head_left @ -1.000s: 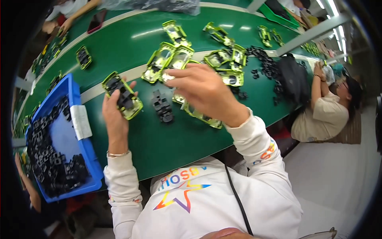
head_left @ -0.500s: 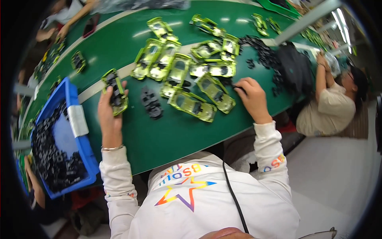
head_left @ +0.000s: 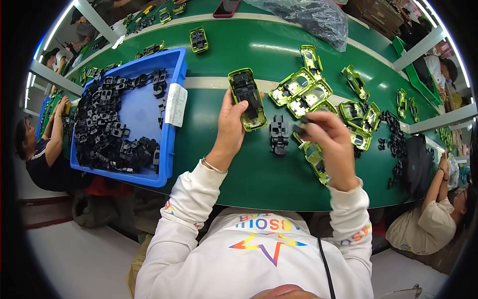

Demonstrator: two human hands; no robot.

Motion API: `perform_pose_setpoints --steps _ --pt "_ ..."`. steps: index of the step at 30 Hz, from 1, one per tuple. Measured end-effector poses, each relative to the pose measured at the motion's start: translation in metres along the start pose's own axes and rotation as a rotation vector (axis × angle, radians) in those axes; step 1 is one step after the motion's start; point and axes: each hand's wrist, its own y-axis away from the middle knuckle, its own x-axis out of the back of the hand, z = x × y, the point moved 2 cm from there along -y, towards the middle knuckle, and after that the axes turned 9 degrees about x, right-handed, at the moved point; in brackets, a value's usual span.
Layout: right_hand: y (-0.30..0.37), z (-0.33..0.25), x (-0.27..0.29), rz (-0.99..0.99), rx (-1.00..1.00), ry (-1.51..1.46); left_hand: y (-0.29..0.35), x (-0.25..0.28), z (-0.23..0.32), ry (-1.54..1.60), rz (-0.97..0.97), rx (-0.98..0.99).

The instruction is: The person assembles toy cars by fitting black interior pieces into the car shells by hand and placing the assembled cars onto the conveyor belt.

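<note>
My left hand [head_left: 229,125] is closed round a lime-green toy car body [head_left: 257,120], its underside up and a black plastic insert [head_left: 243,92] seated in it. The thumb presses on the insert. Just right of it my right hand [head_left: 332,144] pinches a small black plastic part [head_left: 299,128], slightly blurred, above the table. Between the hands a loose black insert [head_left: 279,135] lies flat on the green tabletop. Several green car bodies [head_left: 309,97] are heaped beyond my right hand, and another car body [head_left: 315,160] lies partly hidden beneath that hand.
A blue bin [head_left: 172,144] full of black inserts stands at the left. Small black parts [head_left: 396,139] and a black bag [head_left: 417,159] lie at the right. Farther back are a clear plastic bag [head_left: 318,22] and a phone [head_left: 226,8]. Co-workers sit on both sides.
The view has swung left, bringing the whole blue bin into sight. My right hand has come from the pile's edge toward my left hand, now with a small black part pinched in it.
</note>
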Motion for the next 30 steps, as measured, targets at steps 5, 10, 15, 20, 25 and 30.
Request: perform_pose_setpoints --steps 5,10,15,20,25,30 --pt "-0.043 0.023 -0.065 -0.055 -0.081 -0.236 -0.002 0.001 -0.007 -0.181 0.061 -0.139" --pt "-0.051 0.033 -0.078 -0.005 -0.138 -0.230 0.007 -0.005 0.001 -0.137 0.001 -0.139" --pt "-0.060 0.029 -0.083 0.053 -0.130 -0.181 0.015 -0.010 0.008 -0.024 -0.036 -0.096" --pt "-0.063 0.029 -0.082 -0.004 -0.082 -0.056 0.015 -0.012 0.011 -0.039 -0.010 -0.057" --pt "-0.063 0.033 -0.077 -0.022 -0.054 0.117 0.012 -0.010 0.006 -0.092 0.006 -0.114" --pt "-0.058 0.031 -0.067 -0.023 -0.040 0.031 0.016 -0.017 0.008 -0.101 -0.007 -0.107"
